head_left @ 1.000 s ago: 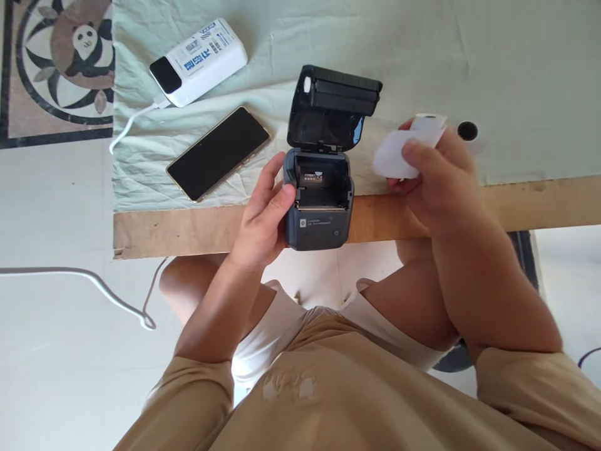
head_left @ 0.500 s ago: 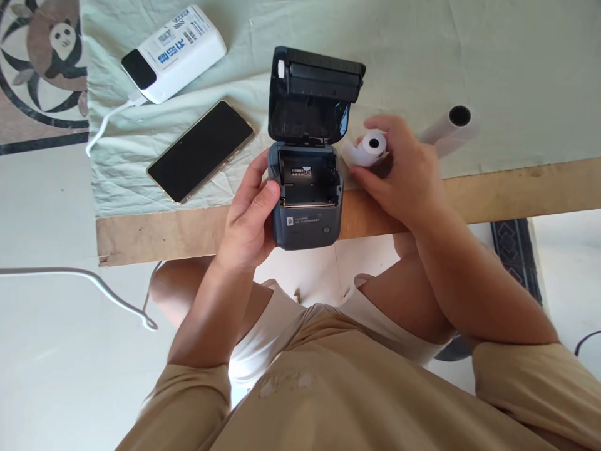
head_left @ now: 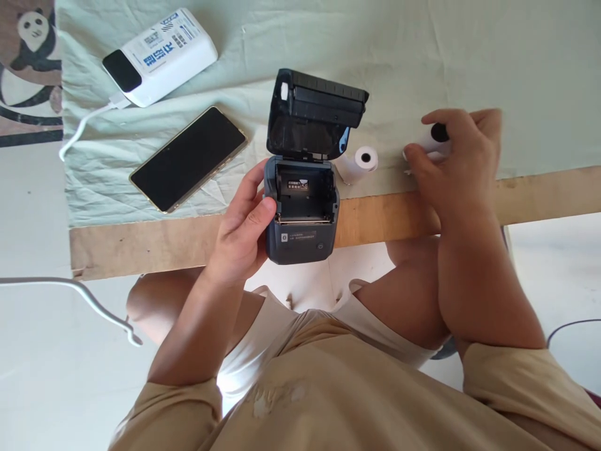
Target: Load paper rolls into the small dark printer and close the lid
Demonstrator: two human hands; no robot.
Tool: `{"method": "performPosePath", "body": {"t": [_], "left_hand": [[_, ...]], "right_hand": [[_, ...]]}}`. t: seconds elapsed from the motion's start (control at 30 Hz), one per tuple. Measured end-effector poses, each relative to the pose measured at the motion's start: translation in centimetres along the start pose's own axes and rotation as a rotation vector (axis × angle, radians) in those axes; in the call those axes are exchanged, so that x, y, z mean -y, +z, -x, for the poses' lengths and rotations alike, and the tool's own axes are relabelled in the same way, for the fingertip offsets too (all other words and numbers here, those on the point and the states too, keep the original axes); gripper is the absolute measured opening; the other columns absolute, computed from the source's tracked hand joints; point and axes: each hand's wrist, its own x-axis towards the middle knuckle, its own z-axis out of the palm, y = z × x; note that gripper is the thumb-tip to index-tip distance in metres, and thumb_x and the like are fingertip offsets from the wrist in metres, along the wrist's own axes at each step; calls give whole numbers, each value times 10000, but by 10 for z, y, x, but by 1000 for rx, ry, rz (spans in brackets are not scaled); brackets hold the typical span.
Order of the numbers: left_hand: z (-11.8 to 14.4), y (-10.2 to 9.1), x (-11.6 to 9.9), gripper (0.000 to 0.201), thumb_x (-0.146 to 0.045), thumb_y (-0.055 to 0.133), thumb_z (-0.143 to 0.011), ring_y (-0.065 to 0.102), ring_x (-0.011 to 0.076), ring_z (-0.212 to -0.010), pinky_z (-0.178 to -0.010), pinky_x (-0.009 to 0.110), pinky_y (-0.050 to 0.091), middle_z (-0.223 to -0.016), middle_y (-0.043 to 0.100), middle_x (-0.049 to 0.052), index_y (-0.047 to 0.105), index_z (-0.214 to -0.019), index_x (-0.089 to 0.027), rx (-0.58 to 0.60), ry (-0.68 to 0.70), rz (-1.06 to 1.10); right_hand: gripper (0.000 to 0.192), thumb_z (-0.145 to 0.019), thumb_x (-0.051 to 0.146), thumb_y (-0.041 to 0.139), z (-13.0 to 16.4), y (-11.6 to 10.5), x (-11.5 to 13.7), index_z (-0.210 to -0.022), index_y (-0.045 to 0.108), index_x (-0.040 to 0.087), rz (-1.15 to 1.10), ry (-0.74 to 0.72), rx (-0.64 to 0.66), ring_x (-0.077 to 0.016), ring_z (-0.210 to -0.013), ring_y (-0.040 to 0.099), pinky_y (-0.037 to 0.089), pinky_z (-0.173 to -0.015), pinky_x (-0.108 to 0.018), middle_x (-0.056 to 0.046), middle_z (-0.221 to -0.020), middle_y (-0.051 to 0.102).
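Right hand [head_left: 462, 166] fingers curl around the paper roll [head_left: 434, 139] near the table's front edge [head_left: 539, 194] (hollow end faces the camera), left hand [head_left: 244, 232] grips the open printer [head_left: 303, 210].

The person wears a loose tan short-sleeved shirt, its sleeves ending above the elbows and a faint pale smudge on the chest, with pale cream shorts that stop above the knees. Both forearms are bare, and the left hand [head_left: 244, 235] and right hand [head_left: 457, 166] carry no rings, watch or gloves
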Motion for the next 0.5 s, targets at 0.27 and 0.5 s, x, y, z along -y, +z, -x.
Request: {"method": "performPosePath", "body": {"t": [0.27, 0.5], "left_hand": [[-1, 1, 0, 557, -664, 766, -993, 598, 417, -1599, -1140, 533, 704, -1394, 811, 69, 710, -1437, -334, -27, -6, -19], [0, 2, -2, 544, -660, 771, -988, 663, 405, -1533, -1120, 538, 708, -1368, 813, 71, 732, -1410, -320, -58, -11, -32]], "right_hand": [[690, -629, 161, 710, 5, -6, 21, -1274, 532, 328, -638, 86, 29, -210, -944, 648, 474, -692, -351, -37, -1077, 671], [553, -742, 292, 695, 16, -13, 52, -1285, 620, 368, -1003, 314, 318, -217, -1200, 732, 681, -818, -364, -34, -1359, 637]]}}
